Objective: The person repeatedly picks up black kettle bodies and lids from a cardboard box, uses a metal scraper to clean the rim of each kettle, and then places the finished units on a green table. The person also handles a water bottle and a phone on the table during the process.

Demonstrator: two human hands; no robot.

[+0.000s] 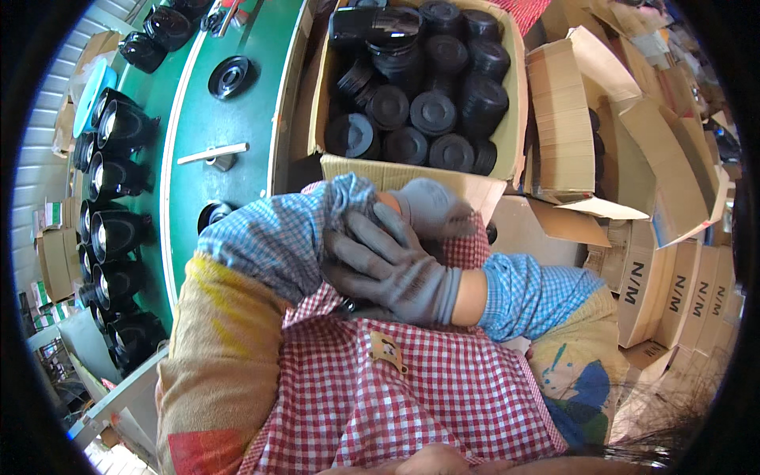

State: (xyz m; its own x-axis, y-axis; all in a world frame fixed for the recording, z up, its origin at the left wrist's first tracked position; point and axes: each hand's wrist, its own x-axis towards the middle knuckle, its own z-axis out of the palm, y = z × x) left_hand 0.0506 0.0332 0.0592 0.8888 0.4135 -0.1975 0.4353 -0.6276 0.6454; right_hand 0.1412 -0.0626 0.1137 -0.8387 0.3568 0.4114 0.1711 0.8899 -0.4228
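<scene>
My left hand, in a grey glove, is in front of the near flap of a cardboard box. Its fingers are smeared by motion, so I cannot see whether they hold anything. Across my left forearm lies my right hand, also gloved in grey, its fingers spread over the bunched blue checked sleeve near the wrist. No object shows in the right hand. Both hands are above a red-and-white checked apron. Just beyond them, the open cardboard box holds several glossy black cylindrical pieces with round ends.
To the left runs a green workbench with a black round lid-like piece and a pale strip. Rows of glossy black rounded vessels stand along its far-left side. Open cartons and flattened cardboard crowd the right.
</scene>
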